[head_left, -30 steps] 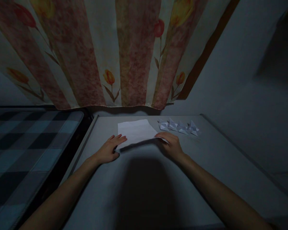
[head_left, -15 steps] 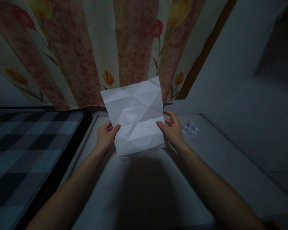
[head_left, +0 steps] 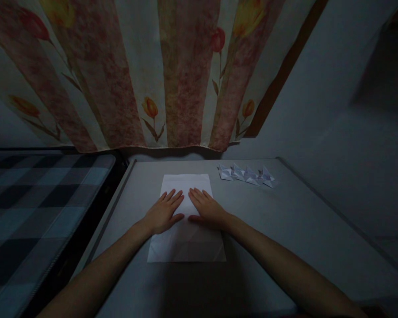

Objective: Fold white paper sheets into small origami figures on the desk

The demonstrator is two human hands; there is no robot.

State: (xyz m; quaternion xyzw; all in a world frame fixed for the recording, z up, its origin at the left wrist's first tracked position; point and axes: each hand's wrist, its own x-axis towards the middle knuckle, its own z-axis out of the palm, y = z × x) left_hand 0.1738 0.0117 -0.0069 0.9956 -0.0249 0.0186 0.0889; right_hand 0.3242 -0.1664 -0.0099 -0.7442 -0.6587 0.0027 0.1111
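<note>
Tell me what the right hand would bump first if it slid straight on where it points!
The right hand would probably bump the left hand first; both seem flat on the paper, though exact depth is hard to judge.

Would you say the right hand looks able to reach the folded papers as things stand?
Probably yes: the right hand lies on the sheet, and nothing visible blocks the way to the folded papers off to its right.
</note>
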